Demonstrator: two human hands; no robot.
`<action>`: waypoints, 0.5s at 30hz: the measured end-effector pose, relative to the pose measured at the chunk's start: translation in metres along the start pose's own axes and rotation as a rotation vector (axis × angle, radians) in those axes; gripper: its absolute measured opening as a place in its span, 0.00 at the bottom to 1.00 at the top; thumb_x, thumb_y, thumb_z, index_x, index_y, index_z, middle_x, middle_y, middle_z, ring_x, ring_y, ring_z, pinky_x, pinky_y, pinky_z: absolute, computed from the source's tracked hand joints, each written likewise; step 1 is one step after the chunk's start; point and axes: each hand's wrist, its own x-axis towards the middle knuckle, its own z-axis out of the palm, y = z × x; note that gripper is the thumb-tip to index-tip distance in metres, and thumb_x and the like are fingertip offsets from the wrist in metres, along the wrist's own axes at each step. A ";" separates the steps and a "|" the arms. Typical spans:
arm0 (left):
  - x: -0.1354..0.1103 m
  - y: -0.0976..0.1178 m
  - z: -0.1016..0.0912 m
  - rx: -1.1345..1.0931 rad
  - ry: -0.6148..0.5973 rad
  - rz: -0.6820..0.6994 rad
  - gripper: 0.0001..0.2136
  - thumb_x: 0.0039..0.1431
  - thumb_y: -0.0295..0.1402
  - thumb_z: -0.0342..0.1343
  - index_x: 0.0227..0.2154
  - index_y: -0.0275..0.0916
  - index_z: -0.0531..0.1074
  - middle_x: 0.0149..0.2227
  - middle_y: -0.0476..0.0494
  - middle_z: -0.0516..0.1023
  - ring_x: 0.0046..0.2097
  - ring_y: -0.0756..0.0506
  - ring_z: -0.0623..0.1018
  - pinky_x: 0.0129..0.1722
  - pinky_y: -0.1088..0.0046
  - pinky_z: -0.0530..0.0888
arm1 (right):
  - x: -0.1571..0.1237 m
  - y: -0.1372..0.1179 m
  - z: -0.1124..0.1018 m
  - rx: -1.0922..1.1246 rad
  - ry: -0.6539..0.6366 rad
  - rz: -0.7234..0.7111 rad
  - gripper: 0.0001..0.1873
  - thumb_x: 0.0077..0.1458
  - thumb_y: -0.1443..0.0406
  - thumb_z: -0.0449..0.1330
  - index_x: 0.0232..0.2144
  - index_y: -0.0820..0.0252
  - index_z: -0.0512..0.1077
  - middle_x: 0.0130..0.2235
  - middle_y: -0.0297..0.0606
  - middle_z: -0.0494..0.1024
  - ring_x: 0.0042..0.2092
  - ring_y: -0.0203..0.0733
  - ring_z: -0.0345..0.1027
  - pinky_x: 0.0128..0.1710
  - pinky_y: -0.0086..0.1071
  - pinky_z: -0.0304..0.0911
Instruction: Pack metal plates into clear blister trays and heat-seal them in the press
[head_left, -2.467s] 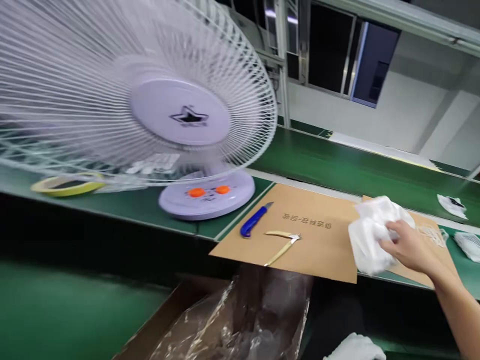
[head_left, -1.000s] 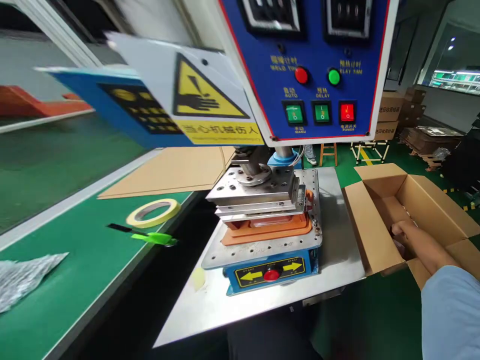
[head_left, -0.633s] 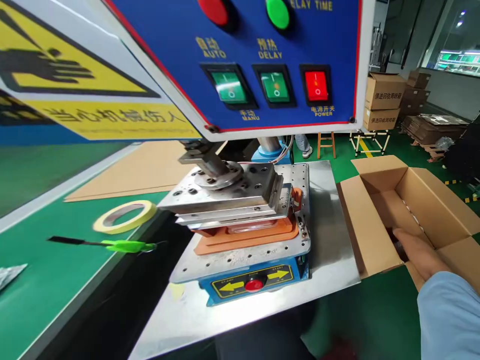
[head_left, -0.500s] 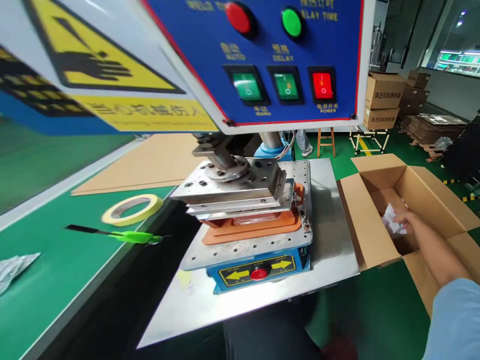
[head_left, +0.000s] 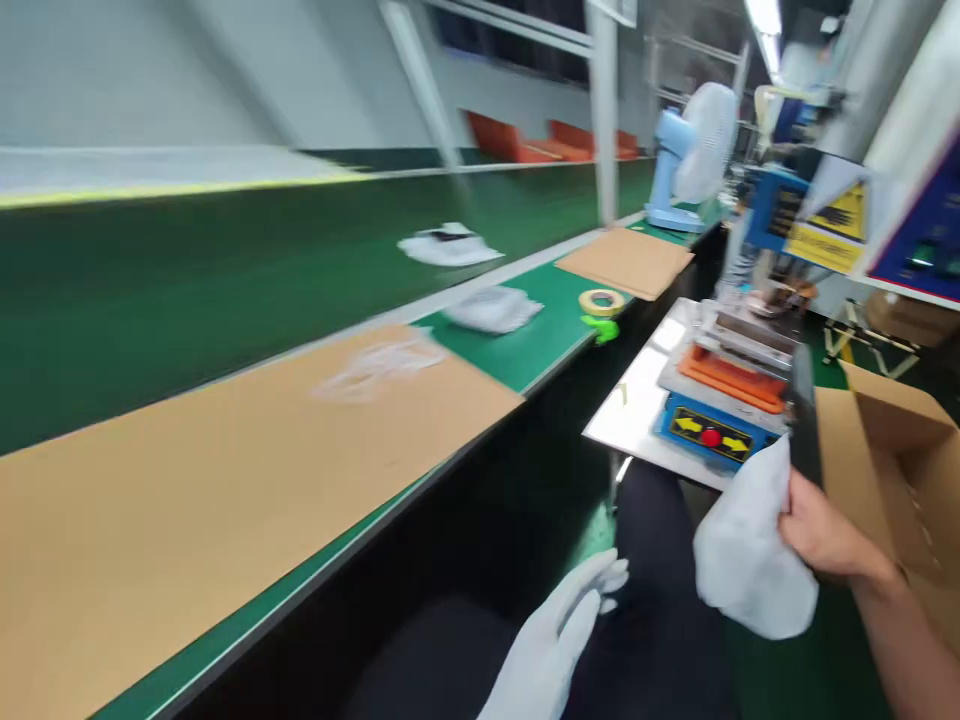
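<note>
Right hand [head_left: 817, 525] has the white wrap [head_left: 754, 555] pinched by its edge, up in front of the press [head_left: 712, 430], open box [head_left: 870, 475] off to the right! Gloved left hand [head_left: 551, 640] hangs loosely curled over the legs [head_left: 649, 590]. Along the bench [head_left: 544, 350]: cardboard [head_left: 262, 490] nearest, then tape [head_left: 585, 303], a fan [head_left: 705, 145] farther back.

- On your left, the bench [head_left: 555, 285] carries a large cardboard sheet [head_left: 225, 500] nearest you, then a tape roll [head_left: 602, 312], a smaller sheet [head_left: 626, 260] and a fan [head_left: 709, 140] behind.
- Ahead, the press [head_left: 720, 405] sits on a table [head_left: 637, 405].
- Right of it stands a box [head_left: 844, 445].
- Before it, your right hand [head_left: 821, 525] holds a bag [head_left: 754, 555]; your left hand [head_left: 547, 640] is left of that.
</note>
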 end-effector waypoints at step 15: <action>-0.125 -0.026 -0.101 -0.330 1.041 0.150 0.20 0.71 0.46 0.54 0.57 0.38 0.74 0.63 0.29 0.75 0.55 0.37 0.81 0.46 0.60 0.81 | 0.021 -0.075 0.332 0.036 -0.689 -0.178 0.33 0.62 0.41 0.64 0.59 0.53 0.71 0.57 0.45 0.82 0.59 0.59 0.76 0.59 0.48 0.70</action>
